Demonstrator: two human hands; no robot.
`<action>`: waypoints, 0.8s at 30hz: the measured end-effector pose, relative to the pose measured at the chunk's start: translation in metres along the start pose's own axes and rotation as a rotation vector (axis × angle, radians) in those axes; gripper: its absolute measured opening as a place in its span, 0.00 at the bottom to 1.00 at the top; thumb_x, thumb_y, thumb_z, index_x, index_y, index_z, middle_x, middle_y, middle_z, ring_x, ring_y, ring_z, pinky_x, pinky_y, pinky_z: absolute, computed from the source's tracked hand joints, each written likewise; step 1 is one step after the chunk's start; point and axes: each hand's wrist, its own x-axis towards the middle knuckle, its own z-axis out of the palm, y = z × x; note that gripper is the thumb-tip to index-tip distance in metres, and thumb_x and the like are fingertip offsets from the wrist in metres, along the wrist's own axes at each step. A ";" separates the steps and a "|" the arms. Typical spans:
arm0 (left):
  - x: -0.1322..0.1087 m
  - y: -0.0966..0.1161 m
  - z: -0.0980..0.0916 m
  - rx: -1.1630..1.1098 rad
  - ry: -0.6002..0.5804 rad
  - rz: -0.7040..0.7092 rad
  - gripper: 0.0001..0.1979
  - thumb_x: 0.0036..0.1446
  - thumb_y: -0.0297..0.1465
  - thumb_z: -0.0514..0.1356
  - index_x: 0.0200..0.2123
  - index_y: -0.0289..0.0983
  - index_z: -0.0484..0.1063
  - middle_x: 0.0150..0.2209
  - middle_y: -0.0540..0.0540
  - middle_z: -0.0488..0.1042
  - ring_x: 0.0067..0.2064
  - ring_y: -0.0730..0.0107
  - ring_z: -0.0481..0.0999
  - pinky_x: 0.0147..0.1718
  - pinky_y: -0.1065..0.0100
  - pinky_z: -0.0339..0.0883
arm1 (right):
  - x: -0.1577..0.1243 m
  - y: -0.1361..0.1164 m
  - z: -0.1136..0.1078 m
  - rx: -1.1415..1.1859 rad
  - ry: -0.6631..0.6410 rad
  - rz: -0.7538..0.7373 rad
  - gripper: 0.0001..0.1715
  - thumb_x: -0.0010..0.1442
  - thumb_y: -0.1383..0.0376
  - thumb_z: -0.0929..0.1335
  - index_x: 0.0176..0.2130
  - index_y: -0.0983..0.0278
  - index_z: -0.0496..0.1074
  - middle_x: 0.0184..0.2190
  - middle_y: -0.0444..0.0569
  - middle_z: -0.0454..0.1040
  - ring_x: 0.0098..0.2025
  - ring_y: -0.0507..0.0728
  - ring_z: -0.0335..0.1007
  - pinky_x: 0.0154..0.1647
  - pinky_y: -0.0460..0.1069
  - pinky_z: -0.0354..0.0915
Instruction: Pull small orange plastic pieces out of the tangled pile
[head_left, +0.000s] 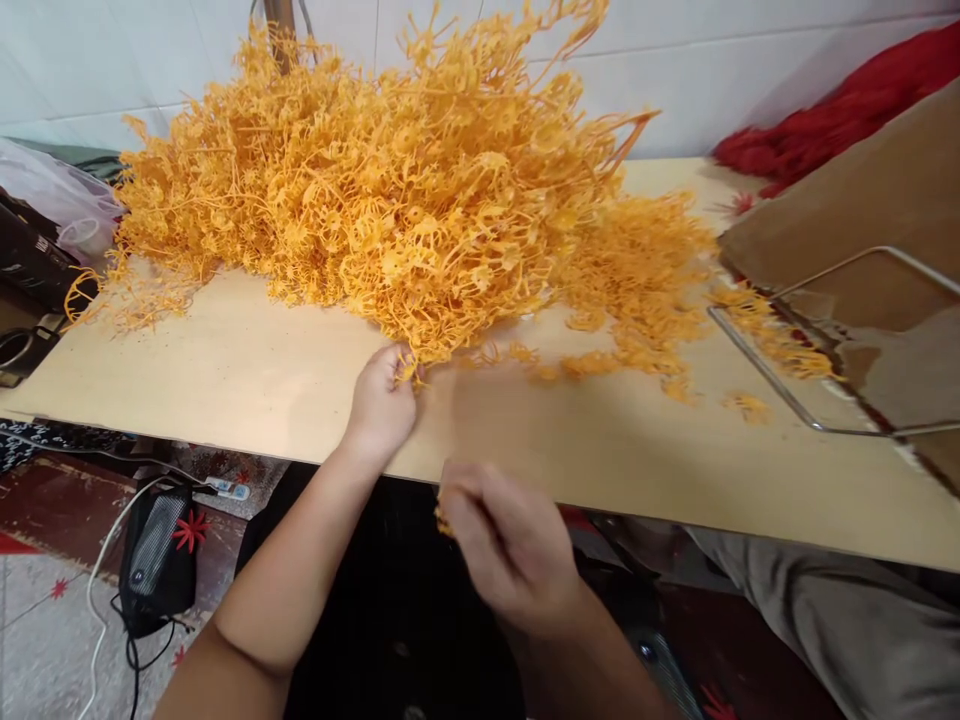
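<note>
A large heap of orange plastic flower sprays (390, 190) fills the back of the table. At the heap's front edge my left hand (384, 400) is closed, its fingers pinching one orange flower piece (409, 370). My right hand (514, 545) is a fist above the table's front edge, nearer to me and slightly blurred. A bit of orange plastic flower (444, 515) pokes out from its left side; the rest of what it holds is hidden by the fingers. Loose orange flower heads (645, 290) lie in a flatter pile to the right.
On the right stand a cardboard box (862, 230) and a bent metal wire frame (765, 370). A red pile (832, 130) lies behind them. A plastic bag (64, 195) sits at the left end. Below hang a black pouch (157, 560) and a white cable (97, 570). Someone's grey trouser leg (810, 610) is at right.
</note>
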 end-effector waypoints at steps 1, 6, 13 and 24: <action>0.001 -0.001 0.000 0.010 0.007 0.004 0.08 0.54 0.22 0.49 0.25 0.35 0.62 0.26 0.51 0.64 0.32 0.76 0.65 0.36 0.73 0.58 | 0.000 -0.001 -0.004 0.019 0.011 -0.036 0.09 0.58 0.72 0.60 0.27 0.63 0.58 0.18 0.40 0.59 0.20 0.46 0.55 0.21 0.42 0.55; -0.005 0.001 -0.002 0.083 -0.085 0.096 0.08 0.55 0.31 0.52 0.27 0.35 0.65 0.30 0.48 0.66 0.35 0.73 0.66 0.38 0.71 0.60 | 0.019 0.058 -0.035 -0.065 0.593 0.395 0.08 0.54 0.63 0.65 0.35 0.64 0.63 0.28 0.47 0.65 0.26 0.50 0.63 0.27 0.49 0.63; -0.012 0.007 0.003 0.168 -0.137 0.067 0.04 0.51 0.28 0.57 0.30 0.34 0.70 0.30 0.48 0.65 0.33 0.75 0.66 0.35 0.72 0.62 | 0.020 0.076 -0.038 -0.185 0.366 0.559 0.25 0.52 0.55 0.66 0.47 0.64 0.67 0.43 0.57 0.71 0.38 0.57 0.70 0.38 0.54 0.66; -0.014 0.016 0.000 0.479 -0.212 0.175 0.09 0.56 0.25 0.48 0.35 0.35 0.68 0.37 0.45 0.68 0.40 0.68 0.68 0.43 0.66 0.63 | 0.016 0.055 -0.006 -0.058 0.055 0.334 0.10 0.59 0.62 0.60 0.29 0.64 0.65 0.23 0.45 0.66 0.26 0.50 0.62 0.28 0.46 0.58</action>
